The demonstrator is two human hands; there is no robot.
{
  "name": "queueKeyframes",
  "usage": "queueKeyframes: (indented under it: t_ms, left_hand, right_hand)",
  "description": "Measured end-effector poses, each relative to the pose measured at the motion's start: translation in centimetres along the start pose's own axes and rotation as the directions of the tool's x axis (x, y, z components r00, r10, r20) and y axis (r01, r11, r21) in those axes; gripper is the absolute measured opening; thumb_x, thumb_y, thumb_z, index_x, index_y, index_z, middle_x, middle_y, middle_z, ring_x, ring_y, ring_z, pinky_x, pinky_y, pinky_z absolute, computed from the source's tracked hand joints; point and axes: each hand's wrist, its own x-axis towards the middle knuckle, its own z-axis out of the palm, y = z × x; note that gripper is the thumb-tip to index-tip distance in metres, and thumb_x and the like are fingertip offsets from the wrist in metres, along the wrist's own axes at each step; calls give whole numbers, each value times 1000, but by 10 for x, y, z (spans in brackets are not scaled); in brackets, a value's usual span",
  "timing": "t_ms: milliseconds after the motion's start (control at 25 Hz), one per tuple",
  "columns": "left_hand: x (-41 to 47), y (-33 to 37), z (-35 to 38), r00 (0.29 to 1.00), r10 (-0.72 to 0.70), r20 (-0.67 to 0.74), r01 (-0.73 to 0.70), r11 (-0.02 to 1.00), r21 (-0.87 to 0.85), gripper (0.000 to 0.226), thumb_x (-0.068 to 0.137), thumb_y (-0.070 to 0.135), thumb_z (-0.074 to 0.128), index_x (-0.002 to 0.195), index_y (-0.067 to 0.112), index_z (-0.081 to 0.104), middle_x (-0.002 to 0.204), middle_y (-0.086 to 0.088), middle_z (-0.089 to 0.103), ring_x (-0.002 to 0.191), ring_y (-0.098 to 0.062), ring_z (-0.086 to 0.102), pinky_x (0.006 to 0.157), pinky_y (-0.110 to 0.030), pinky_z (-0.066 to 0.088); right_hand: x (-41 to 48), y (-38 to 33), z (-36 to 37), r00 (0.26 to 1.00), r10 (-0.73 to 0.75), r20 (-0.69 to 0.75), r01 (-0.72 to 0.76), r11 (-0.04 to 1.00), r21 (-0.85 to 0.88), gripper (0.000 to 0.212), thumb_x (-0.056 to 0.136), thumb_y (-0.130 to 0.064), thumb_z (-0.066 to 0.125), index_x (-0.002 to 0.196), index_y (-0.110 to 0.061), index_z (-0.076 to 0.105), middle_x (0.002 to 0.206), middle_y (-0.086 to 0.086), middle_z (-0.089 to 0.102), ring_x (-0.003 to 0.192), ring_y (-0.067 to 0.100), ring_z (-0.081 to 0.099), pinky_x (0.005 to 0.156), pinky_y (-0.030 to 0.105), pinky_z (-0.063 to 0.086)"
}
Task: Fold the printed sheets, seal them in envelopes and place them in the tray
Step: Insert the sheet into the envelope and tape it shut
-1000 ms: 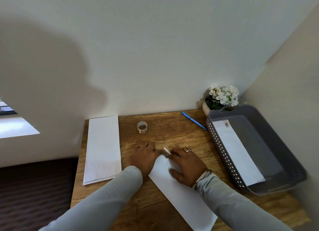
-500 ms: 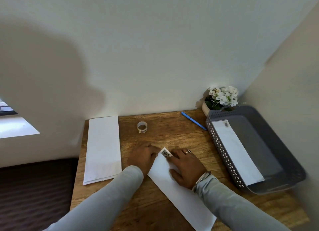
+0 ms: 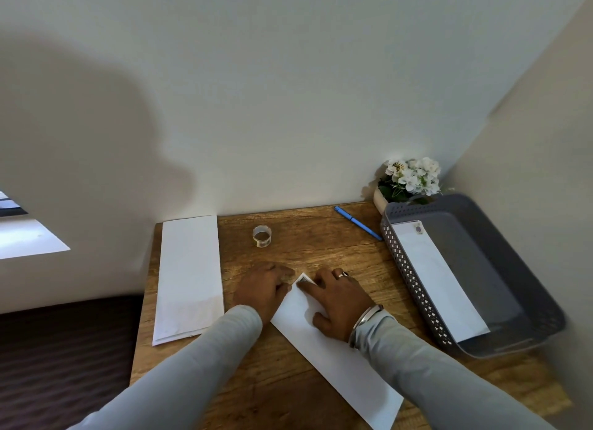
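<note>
A white envelope [image 3: 340, 362] lies slantwise on the wooden desk, with a small stamp [image 3: 303, 279] at its far corner. My right hand [image 3: 340, 301] rests flat on the envelope, its fingers pressing beside the stamp. My left hand [image 3: 261, 290] lies on the desk at the envelope's left edge, fingertips touching that corner. A grey tray [image 3: 414, 288] at the right holds one stamped envelope [image 3: 439, 282]. A stack of white envelopes [image 3: 189, 275] lies at the left.
A small roll of clear tape [image 3: 262, 236] stands behind my hands. A blue pen [image 3: 357, 222] lies near the back wall. White flowers in a pot [image 3: 409, 179] stand in the back right corner. Walls close off the back and right; the desk's left edge drops to a dark floor.
The stamp, held just above the corner a second ago, now lies flat on the envelope's corner. Both hands have shifted only slightly and press there.
</note>
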Motion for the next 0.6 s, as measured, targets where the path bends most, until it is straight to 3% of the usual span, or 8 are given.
queueKeyframes:
  t_ms: [120,360,600]
  left_hand:
    - [-1,1,0,1000,-6,-1,6,1000,7,32,99,33,56,131,33,62,136,6,58,123,-18,53,106,-29,42]
    - [-1,1,9,1000,5,3,-6,989,145,39,105,37,44,143,31,52,147,4,50,136,-21,43,116,-34,32]
    - [-3,0,17,994,108,0,-104,957,272,36,103,27,48,136,36,59,125,2,58,124,-23,45,108,-34,37]
  right_hand:
    - [2,-2,2,1000,14,-3,-14,1000,0,81,75,-55,48,150,-34,25,133,5,41,117,28,44,97,41,44]
    - [-4,-1,7,995,32,-93,-27,998,54,76,73,-57,51,141,-27,42,129,0,44,111,23,46,94,39,44]
    - [-16,5,11,990,-17,-143,28,997,77,64,87,-58,48,143,-28,44,136,-2,50,119,22,47,95,40,46]
